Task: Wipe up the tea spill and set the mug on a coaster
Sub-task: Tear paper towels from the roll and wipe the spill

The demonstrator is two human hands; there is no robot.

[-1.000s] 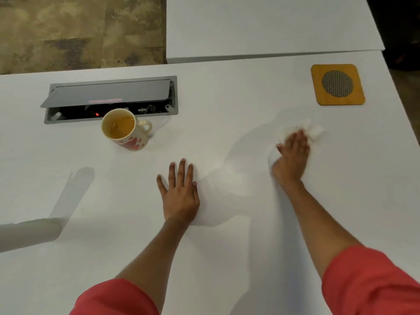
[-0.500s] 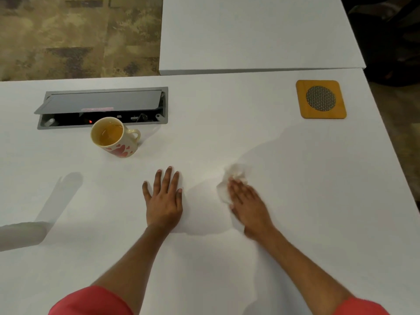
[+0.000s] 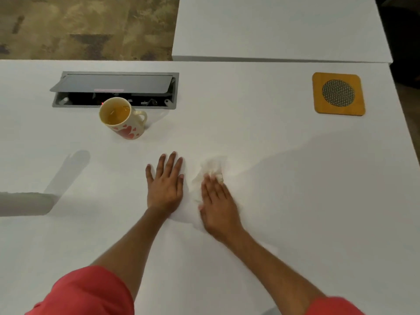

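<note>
Mug (image 3: 123, 118) upright, tea inside; right hand (image 3: 218, 204) fingers flat pressing tissue (image 3: 212, 168); left hand (image 3: 165, 184) flat.

Two bare forearms run up from short coral-red sleeves. The left sleeve (image 3: 84, 292) shows as a broad, smooth fold of cloth, plain and unpatterned, with a small notch at its outer edge. The right sleeve (image 3: 334, 306) is cut off by the frame's bottom edge and blurred. No watch, ring or bracelet marks the left hand (image 3: 165, 187) or the right hand (image 3: 219, 208); nails are short and unpainted.
</note>
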